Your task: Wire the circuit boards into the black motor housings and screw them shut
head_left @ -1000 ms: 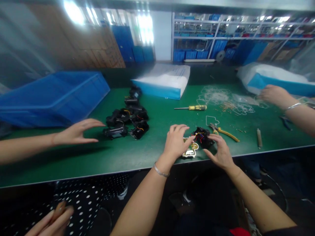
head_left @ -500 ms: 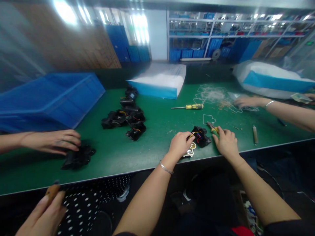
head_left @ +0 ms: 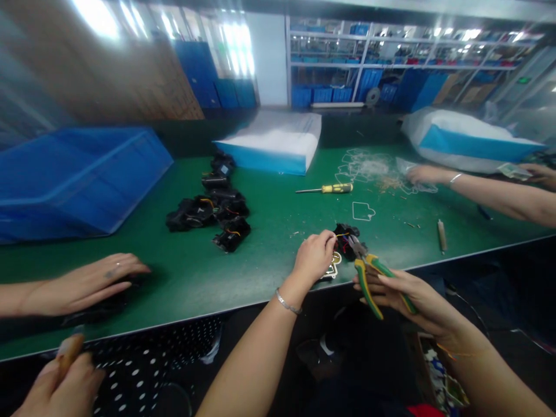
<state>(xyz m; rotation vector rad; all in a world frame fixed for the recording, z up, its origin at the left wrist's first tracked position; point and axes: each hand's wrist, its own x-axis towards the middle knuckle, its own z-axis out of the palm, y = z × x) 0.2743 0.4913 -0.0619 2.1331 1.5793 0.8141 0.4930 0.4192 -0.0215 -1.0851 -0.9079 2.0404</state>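
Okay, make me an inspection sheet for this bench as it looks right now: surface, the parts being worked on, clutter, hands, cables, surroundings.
Surface: green mat, small scraps scattered on it.
Job's things: small black part with coloured wires near the front edge; green-and-yellow pliers with the tip at it.
Clutter: pile of black parts, yellow-handled screwdriver, white wire loops, blue bin, two white-and-blue bags.
Hands: left hand pinches the part's wires; right hand grips the pliers. Other people's hands at left and right.
Cables: only the part's short wires.
Surroundings: shelving with blue crates behind.
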